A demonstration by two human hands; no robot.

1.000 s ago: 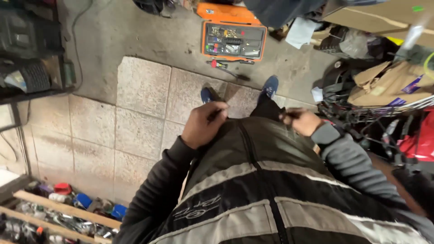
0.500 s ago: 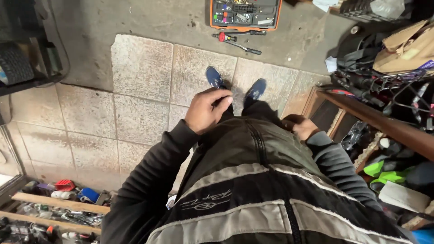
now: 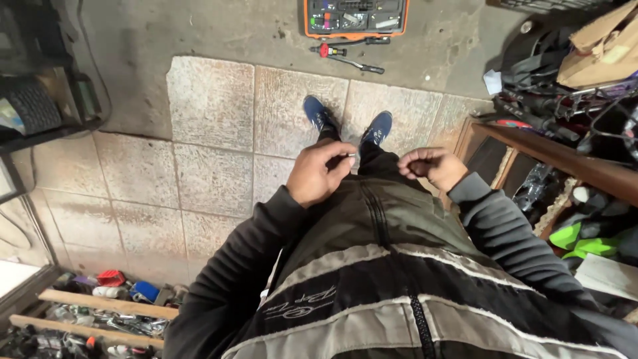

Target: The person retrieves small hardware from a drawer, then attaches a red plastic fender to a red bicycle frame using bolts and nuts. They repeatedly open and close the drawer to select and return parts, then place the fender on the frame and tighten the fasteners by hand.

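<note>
The left hand [image 3: 320, 174] is closed in a pinch at the lower hem of the jacket [image 3: 392, 266], thumb and forefinger pressed on a small pale metal piece [image 3: 350, 156] that looks like the zip's end fitting; just what it is cannot be told. The right hand [image 3: 428, 166] sits level with it, a little to the right, fingers curled in on the opposite hem edge. The two hands are close but apart, with the foot of the zip [image 3: 379, 216] between them; the left is the nearer to it. The zip's long axis runs from that gap back up the chest, toward the near edge of the view.

Beyond the hands, two blue shoes [image 3: 349, 123] stand on the tiled floor [image 3: 212, 166]. Farther off lie an orange tool case [image 3: 355, 16] and a ratchet handle [image 3: 349, 56]. A wooden shelf [image 3: 551, 156] of clutter stands at right, and tools [image 3: 106, 312] lie at near left.
</note>
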